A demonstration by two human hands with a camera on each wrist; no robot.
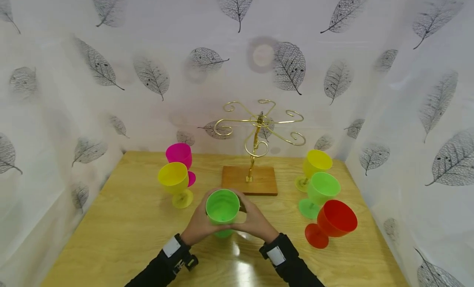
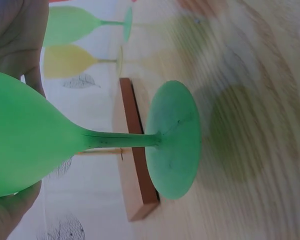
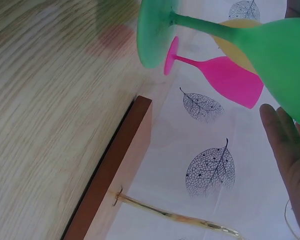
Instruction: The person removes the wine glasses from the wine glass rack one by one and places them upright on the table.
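Note:
Both hands hold a green plastic goblet (image 1: 223, 207) upright in the middle of the head view. My left hand (image 1: 201, 221) wraps its bowl from the left, and my right hand (image 1: 253, 219) reaches round from the right, its thumb meeting the left one at the front. A gap shows between the right palm and the bowl. In the left wrist view the goblet's stem and round foot (image 2: 174, 140) hang over the wooden tabletop, a dark reflection beside them. Fingers (image 3: 285, 145) of the right hand lie along the bowl in the right wrist view.
Behind the hands stands a gold wire rack (image 1: 255, 143) with curled arms on a wooden base (image 1: 266, 184). At left are a pink goblet (image 1: 179, 155) and a yellow one (image 1: 174, 178). At right stand yellow (image 1: 317, 163), green (image 1: 323, 188) and red (image 1: 337, 219) goblets.

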